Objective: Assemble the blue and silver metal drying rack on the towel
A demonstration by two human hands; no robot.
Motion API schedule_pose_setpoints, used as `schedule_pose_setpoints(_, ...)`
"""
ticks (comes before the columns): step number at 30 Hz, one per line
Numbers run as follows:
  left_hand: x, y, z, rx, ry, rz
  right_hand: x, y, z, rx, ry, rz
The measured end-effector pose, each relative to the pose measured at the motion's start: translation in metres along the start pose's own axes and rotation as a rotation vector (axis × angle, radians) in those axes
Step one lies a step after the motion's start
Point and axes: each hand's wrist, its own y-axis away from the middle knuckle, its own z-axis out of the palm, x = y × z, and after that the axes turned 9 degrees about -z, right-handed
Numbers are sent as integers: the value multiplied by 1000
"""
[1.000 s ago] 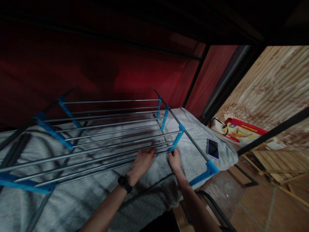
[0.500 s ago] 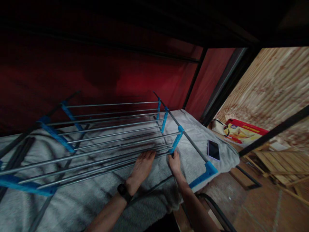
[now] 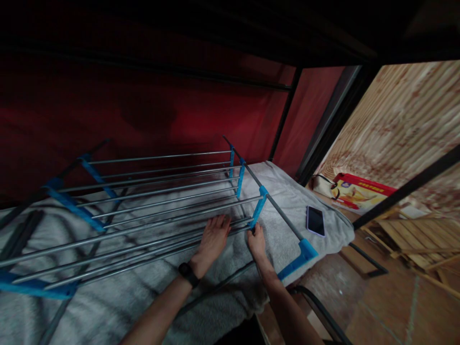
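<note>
A grey blanket [image 3: 287,191] covers the bed, and across it lies the folded drying rack [image 3: 151,201], steel rods on blue brackets. The left hand [image 3: 212,239] rests flat and released on the near rods; the right hand [image 3: 256,242] pinches the rod end at a blue bracket [image 3: 259,207]. Best press evenly and keep fingertips clear of the joint. A phone [image 3: 316,221] sits near the bed's edge.

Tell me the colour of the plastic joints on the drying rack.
Bright blue, holding grey metal rods; the head view shows the joint by the right hand best.
</note>
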Motion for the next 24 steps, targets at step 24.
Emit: schedule_pose_setpoints(24,29,-46,-37,-168,49,-28,2,1,3,-30,88,-36)
